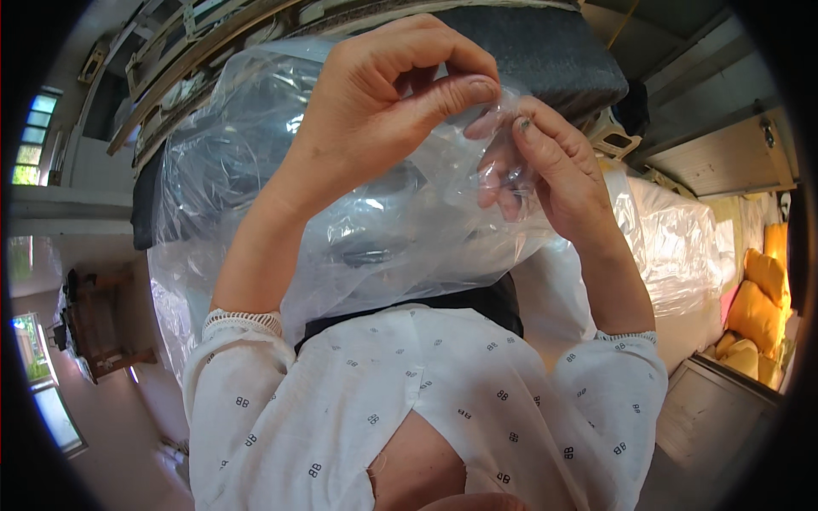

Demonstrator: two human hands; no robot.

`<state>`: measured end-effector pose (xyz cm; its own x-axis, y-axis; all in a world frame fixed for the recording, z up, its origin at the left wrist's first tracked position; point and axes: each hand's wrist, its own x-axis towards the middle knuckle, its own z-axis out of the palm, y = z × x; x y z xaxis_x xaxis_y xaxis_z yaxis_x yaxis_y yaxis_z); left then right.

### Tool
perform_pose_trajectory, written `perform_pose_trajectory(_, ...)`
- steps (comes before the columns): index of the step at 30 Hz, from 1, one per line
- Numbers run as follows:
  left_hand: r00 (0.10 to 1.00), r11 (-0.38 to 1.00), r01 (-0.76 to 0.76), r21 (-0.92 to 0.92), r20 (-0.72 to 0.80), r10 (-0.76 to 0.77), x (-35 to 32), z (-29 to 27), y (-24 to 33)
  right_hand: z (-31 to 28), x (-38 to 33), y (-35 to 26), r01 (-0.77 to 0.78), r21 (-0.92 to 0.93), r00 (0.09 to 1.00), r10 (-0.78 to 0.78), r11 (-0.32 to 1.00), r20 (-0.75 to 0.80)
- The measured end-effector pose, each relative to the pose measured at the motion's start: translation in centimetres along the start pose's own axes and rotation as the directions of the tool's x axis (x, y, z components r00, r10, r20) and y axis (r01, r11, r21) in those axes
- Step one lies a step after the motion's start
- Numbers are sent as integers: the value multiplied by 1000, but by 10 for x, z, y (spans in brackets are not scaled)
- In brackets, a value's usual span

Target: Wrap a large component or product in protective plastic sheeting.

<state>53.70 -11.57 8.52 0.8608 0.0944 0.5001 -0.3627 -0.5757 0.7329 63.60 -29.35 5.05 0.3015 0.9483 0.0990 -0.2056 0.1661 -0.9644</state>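
A large sheet of clear plastic film (358, 230), perhaps a bag, lies crumpled and shiny in front of my body. My left hand (388, 98) is raised over its far part, with thumb and forefinger pinched together at the film's edge. Close by on the right, my right hand (558, 162) grips the same edge between thumb and forefinger. Its other fingers are curled loosely and show through the film. A short stretch of plastic spans the small gap between my two hands. Beneath the film is a dark, cloth-like surface (545, 60).
To the right lies a pale bundle (677, 247) in shiny plastic. Yellow cushion-like pieces (758, 298) sit past it, above a pale panel (724, 409). Long wooden rails (200, 60) run along the far left. A brown wooden stand (106, 319) is at left.
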Motion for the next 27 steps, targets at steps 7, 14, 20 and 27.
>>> perform_pose_trajectory(7,996,998,62,-31,-59,-63,-35,-6,12,34,9,19,193,-76,972,-201,978,-120)
perform_pose_trajectory(14,970,997,-20,-81,-243,0,-70,-8,9,61,6,15,237,-299,946,-290,924,-147)
perform_pose_trajectory(20,917,977,-17,-211,-394,-69,-92,0,16,56,6,-1,408,-721,866,-487,560,113)
perform_pose_trajectory(27,875,970,-206,125,-420,240,-108,-12,16,65,4,13,178,-574,981,-98,799,169)
